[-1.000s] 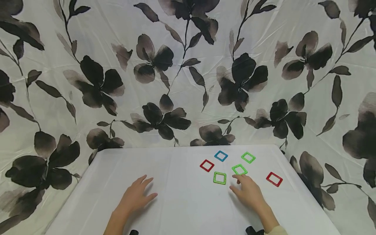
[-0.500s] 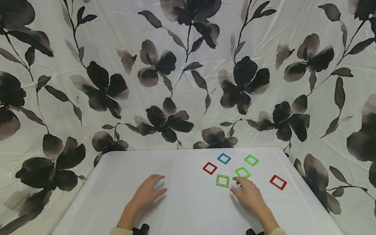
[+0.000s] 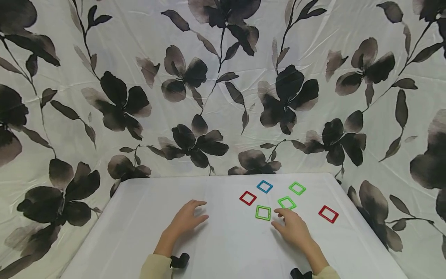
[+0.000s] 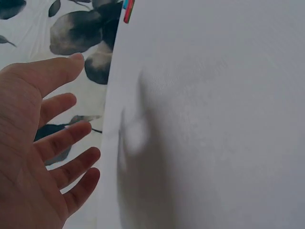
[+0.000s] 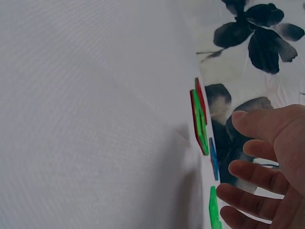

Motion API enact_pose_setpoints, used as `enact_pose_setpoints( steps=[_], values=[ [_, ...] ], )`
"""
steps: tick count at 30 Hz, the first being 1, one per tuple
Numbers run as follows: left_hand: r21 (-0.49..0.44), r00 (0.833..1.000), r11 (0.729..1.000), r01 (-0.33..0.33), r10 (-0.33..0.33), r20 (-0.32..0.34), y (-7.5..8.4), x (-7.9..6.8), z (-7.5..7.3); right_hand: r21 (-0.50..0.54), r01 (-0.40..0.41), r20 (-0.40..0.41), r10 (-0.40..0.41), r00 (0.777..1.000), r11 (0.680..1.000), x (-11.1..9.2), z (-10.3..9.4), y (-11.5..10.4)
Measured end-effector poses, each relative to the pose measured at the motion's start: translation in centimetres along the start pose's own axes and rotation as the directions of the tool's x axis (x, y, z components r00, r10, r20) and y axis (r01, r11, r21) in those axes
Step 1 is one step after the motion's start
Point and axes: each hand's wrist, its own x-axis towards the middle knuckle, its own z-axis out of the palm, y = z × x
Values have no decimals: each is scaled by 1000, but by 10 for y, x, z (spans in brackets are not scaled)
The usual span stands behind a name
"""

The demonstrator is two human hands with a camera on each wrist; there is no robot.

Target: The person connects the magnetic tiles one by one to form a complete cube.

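Observation:
My left hand (image 3: pixel 186 219) hovers above the white table, fingers spread and holding nothing; its palm and fingers (image 4: pixel 66 143) also show in the left wrist view. My right hand (image 3: pixel 294 230) hangs with nothing in it, fingers slightly bent. Closest to it are a green square frame (image 3: pixel 263 219) and another green frame (image 3: pixel 282 199) just beyond its fingertips. Farther back lie a third green frame (image 3: pixel 294 191), a blue frame (image 3: pixel 261 190) and a red frame (image 3: pixel 244 202). In the right wrist view, red shows along the edge of a green frame (image 5: pixel 200 129).
A second red frame (image 3: pixel 326 217) lies alone toward the table's right edge. The white table (image 3: pixel 223 248) ends at the back against a hanging cloth (image 3: pixel 237 124) with dark flowers. Black devices sit at both wrists.
My left hand has moved right, toward the table's middle, and its sleeve has come into view. My right hand stays almost still. The frames lie as before; the head view shifted slightly.

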Motion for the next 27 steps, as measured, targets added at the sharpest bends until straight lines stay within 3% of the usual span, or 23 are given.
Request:
enact_pose_setpoints(
  steps=[8, 19, 27],
  values=[
    [-49, 999, 999, -9, 11, 45, 7, 15, 5, 20, 16, -5, -15, 1000, 1000, 1, -2, -1],
    [-96, 992, 993, -72, 81, 100, 11, 38, 15, 41, 8, 10, -9, 1000, 999, 5, -1, -4],
    [-164, 987, 985, -46, 70, 145, 19, 50, 21, 70, -19, 40, 16, 999, 997, 7, 6, 0]
  ],
)
